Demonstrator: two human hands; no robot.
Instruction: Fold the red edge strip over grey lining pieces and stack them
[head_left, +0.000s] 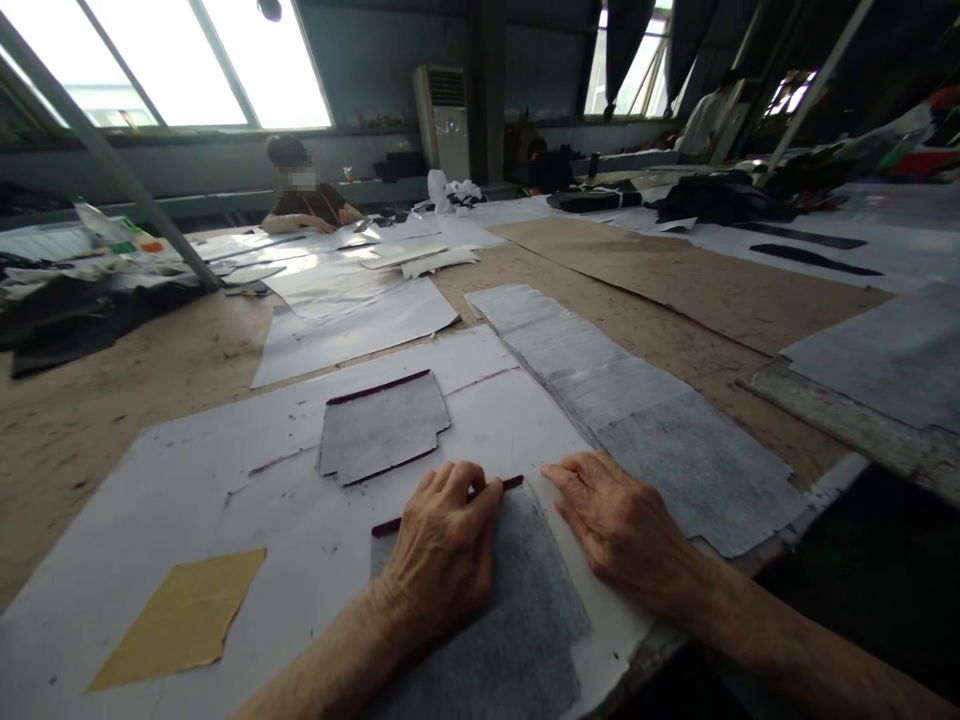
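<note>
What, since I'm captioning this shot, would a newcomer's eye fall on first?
Probably the left hand at near center, on a gray piece with a dark red strip along its far edge, and the right hand just right of that piece. Next, perhaps, the yellow piece at lower left, vivid against the white sheet, then the bright window at upper left.

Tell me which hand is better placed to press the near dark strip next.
Probably the left hand: it lies across the strip. The right hand is beyond the strip's right end, apart from it, over the white sheet.
</note>
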